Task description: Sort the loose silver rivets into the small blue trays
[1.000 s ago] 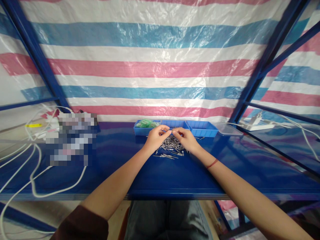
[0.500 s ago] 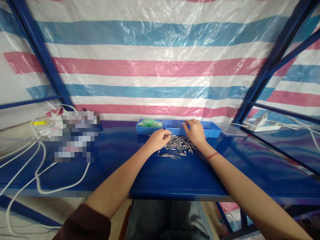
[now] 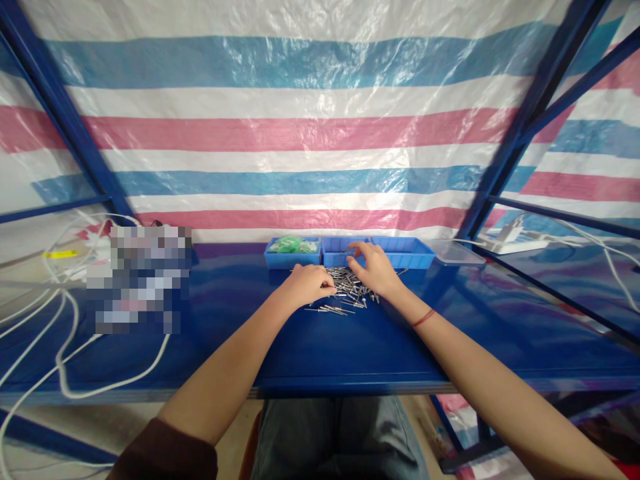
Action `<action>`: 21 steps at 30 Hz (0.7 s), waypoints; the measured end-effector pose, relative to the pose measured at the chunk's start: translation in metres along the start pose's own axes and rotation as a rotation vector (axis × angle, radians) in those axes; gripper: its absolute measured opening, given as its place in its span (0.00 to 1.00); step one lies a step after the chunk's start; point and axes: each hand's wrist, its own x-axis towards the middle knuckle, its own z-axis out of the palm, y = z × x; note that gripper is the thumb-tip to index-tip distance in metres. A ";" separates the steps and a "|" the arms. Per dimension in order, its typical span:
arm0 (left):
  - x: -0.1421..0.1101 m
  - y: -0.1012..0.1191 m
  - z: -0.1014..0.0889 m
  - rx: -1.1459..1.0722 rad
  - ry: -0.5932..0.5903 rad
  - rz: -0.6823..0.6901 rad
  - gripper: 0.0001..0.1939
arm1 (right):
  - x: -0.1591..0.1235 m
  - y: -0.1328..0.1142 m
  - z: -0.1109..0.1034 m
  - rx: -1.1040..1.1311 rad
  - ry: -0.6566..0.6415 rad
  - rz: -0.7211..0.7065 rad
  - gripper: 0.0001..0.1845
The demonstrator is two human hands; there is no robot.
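A heap of silver pop rivets (image 3: 348, 283) with long thin stems lies on the blue table (image 3: 350, 353), and several more lie just in front of it. My left hand (image 3: 311, 284) is at the heap's left side, thumb and fingers closed together; whatever is between them is hidden. Above the heap's right side, my right hand (image 3: 378, 268) reaches to the front of a blue bin (image 3: 336, 259), its fingers apart with nothing visible in them. A few rivets show inside that bin, partly covered by the hand.
Left of that bin, another blue bin (image 3: 293, 260) holds green and clear bags. A blue compartment (image 3: 407, 255) and a clear lid (image 3: 459, 252) are to the right. White cables (image 3: 115, 390) trail at left; a power strip (image 3: 515, 241) stands far right. Blue posts flank the striped sheet.
My right hand's fingers have opened at the bin, where a rivet showed in them before. My left hand has curled in lower at the heap. The whole view has shifted slightly.
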 end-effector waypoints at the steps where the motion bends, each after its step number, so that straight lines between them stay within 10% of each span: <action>1: 0.000 0.000 0.001 0.001 0.000 -0.001 0.07 | 0.000 -0.001 0.000 0.005 -0.006 -0.002 0.15; 10: 0.002 0.002 0.007 0.047 0.114 -0.031 0.10 | -0.003 -0.007 -0.004 0.080 -0.117 0.032 0.11; 21: 0.012 0.000 0.014 -0.431 0.321 -0.106 0.09 | -0.005 -0.018 -0.003 0.749 -0.125 0.252 0.14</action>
